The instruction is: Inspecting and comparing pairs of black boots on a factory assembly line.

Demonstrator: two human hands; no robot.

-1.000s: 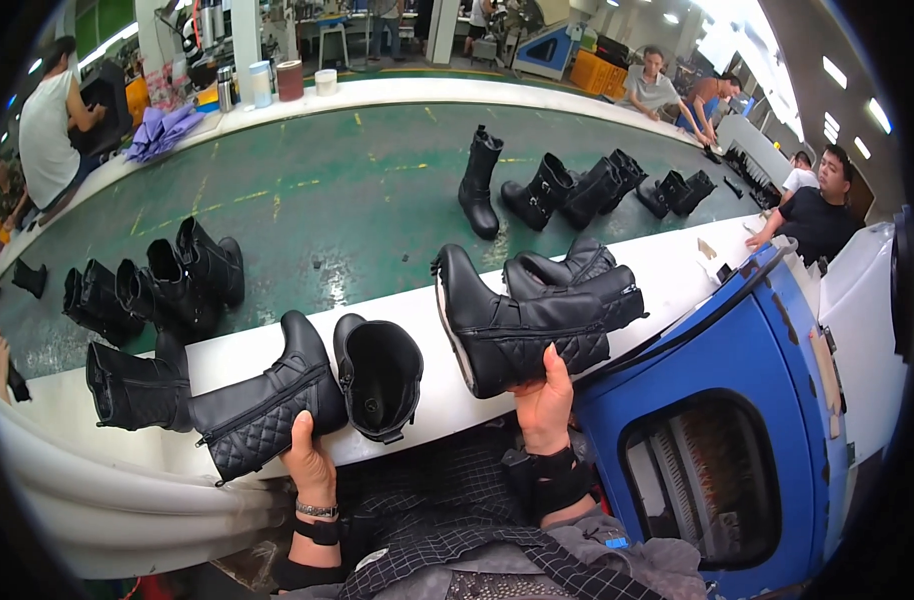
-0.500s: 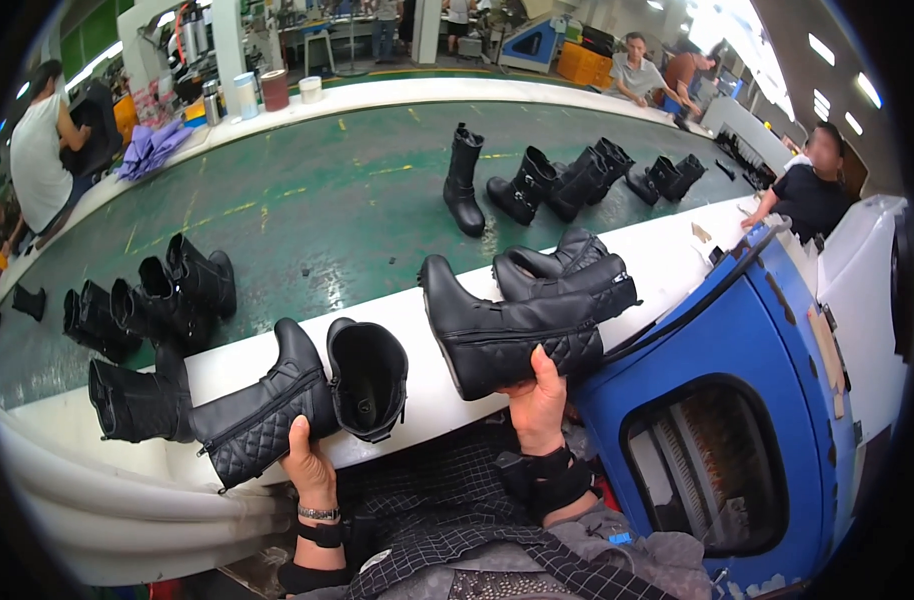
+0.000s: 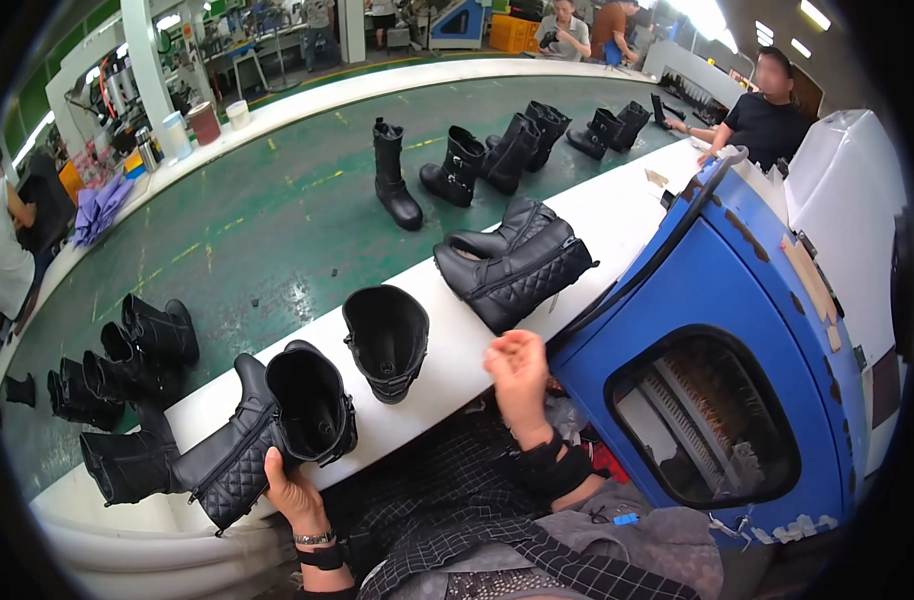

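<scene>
My left hand [image 3: 293,497] grips a black quilted boot [image 3: 239,455] lying tilted on its side, thumb on the shaft and the other fingers hidden behind it. Against this boot stands another black boot [image 3: 345,432], its opening facing up. A third boot [image 3: 418,352] stands upright on the white ledge [image 3: 447,385], to the right of those two. My right hand [image 3: 518,375] is lifted at the ledge's near edge with loosely bent fingers and nothing seen in them. Just beyond it, two black boots [image 3: 522,275] lie together on the ledge.
More black boots [image 3: 392,180] stand on the green belt [image 3: 247,270], with others [image 3: 142,345] at the left. A blue machine [image 3: 667,300] with a dark window borders the ledge at right. A person in black [image 3: 767,125] is beyond it; others work across the belt.
My right hand has let go of the boot it held, which now stands upright beside the others. The left hand still holds its boot. The view has shifted rightward.
</scene>
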